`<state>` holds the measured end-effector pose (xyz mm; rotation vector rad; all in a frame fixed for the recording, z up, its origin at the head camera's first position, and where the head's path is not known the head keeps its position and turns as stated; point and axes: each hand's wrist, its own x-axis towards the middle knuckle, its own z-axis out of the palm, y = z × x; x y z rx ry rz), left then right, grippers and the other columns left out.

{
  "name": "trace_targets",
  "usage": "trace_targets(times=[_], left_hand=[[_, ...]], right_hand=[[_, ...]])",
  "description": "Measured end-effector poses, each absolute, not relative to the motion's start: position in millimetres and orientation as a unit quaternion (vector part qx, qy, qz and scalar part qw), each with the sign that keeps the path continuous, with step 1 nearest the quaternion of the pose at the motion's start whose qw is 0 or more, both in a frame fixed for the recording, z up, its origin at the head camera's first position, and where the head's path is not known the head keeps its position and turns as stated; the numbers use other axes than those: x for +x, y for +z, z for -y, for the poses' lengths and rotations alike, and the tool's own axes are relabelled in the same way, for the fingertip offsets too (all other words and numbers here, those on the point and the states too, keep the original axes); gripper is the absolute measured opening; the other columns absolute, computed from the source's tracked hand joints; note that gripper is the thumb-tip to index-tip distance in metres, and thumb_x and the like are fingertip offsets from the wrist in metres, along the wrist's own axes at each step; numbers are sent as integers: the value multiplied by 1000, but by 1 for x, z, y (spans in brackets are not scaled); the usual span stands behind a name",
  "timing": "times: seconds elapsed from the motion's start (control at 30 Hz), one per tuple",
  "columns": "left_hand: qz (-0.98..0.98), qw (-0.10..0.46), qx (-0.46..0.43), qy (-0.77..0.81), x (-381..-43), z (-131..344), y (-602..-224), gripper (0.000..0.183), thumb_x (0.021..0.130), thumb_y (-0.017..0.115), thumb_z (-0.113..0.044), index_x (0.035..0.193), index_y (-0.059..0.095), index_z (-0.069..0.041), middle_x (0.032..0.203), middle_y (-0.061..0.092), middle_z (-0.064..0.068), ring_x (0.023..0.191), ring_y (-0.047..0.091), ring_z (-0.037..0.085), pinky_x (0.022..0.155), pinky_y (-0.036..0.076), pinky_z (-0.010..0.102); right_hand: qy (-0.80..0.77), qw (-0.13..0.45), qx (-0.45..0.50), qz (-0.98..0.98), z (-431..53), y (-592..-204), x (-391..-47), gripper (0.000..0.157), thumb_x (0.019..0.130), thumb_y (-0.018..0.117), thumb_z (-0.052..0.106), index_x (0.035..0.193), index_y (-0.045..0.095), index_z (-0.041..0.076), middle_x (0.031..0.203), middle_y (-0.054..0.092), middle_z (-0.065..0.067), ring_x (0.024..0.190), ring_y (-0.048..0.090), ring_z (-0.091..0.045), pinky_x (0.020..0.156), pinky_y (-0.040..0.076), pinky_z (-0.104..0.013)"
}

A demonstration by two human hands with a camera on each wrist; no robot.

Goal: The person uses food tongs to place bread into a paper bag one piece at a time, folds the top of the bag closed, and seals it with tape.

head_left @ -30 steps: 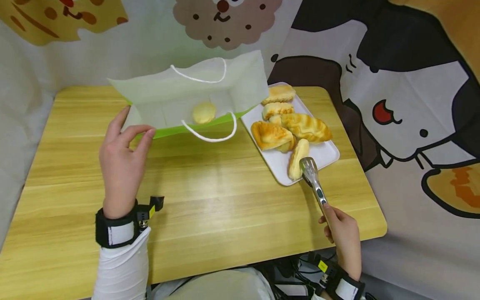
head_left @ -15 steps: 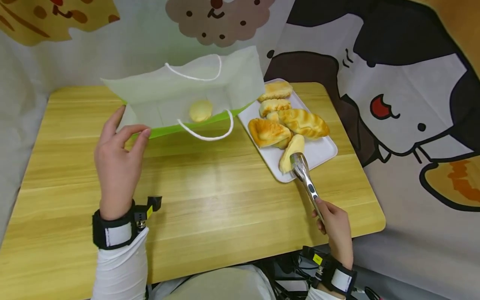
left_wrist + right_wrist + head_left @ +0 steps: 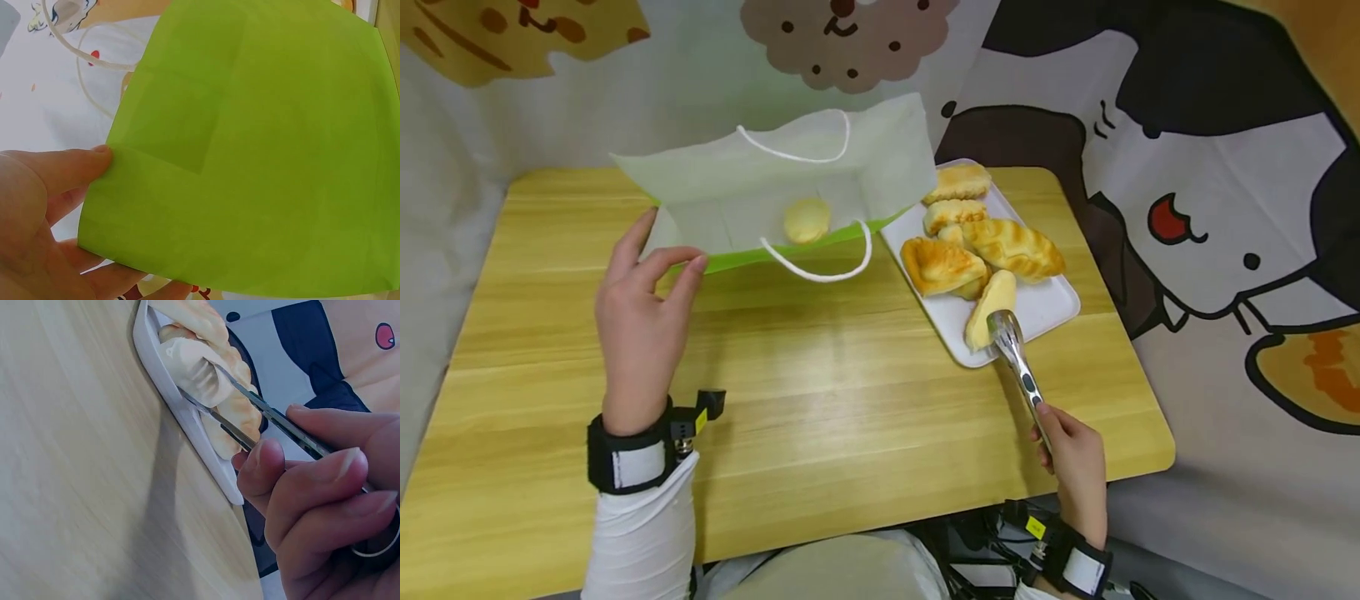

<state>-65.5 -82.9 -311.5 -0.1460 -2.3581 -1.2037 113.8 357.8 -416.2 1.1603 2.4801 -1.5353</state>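
Observation:
My left hand (image 3: 643, 321) pinches the near left rim of a green paper gift bag (image 3: 250, 150) with thumb and fingers, and its mouth faces me. Inside the bag, against the pale lining, lies a round yellowish bun (image 3: 807, 220). In my right hand (image 3: 1077, 458) I grip metal serving tongs (image 3: 1022, 362). Their tips close on the near end of a long pale bread roll (image 3: 991, 307) at the front of a white tray (image 3: 1048, 312). In the right wrist view the tongs' two arms sit on either side of the pale roll (image 3: 194, 372).
Several other golden pastries lie on the tray, among them a ridged loaf (image 3: 1018, 250) and a folded pastry (image 3: 942, 267). White rope handles (image 3: 820, 275) hang from the bag. Behind the wooden table (image 3: 820, 417) hangs a cartoon-printed cloth (image 3: 1210, 200).
The tongs in my right hand have shifted slightly left and onto the bread roll, whose near end has swung a little left. My left hand keeps its place on the bag's rim.

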Motion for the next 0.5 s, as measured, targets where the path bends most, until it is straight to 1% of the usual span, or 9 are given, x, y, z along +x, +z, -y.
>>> trace_targets(times=[0.1, 0.2, 0.37, 0.5], left_hand=[[865, 237, -52, -439, -65, 83, -312, 23, 86, 69, -18, 94, 73, 3, 142, 47, 5, 129, 39, 15, 106, 36, 44], [865, 235, -54, -440, -65, 83, -312, 24, 87, 69, -19, 94, 72, 3, 142, 47, 5, 129, 39, 15, 105, 37, 46], [866, 235, -56, -438, -66, 83, -312, 25, 87, 69, -20, 96, 72, 3, 143, 46, 6, 129, 38, 16, 103, 38, 47], [866, 237, -50, -437, -64, 86, -312, 24, 88, 68, -19, 95, 72, 3, 144, 44, 6, 131, 35, 13, 103, 39, 47]], right_hand=[[-499, -2, 389, -774, -358, -414, 119, 55, 87, 59, 51, 113, 64, 3, 68, 59, -2, 44, 45, -13, 36, 37, -22], [-516, -11, 400, -757, -357, -412, 122, 55, 86, 62, 49, 113, 63, 1, 67, 59, -3, 42, 44, -13, 35, 36, -22], [-525, -57, 418, -739, -357, -405, 125, 52, 84, 65, 44, 108, 65, -2, 62, 58, -2, 38, 41, -13, 31, 31, -22], [-530, -95, 425, -728, -356, -396, 124, 47, 83, 67, 41, 106, 67, -1, 61, 58, -2, 38, 40, -12, 30, 31, -21]])
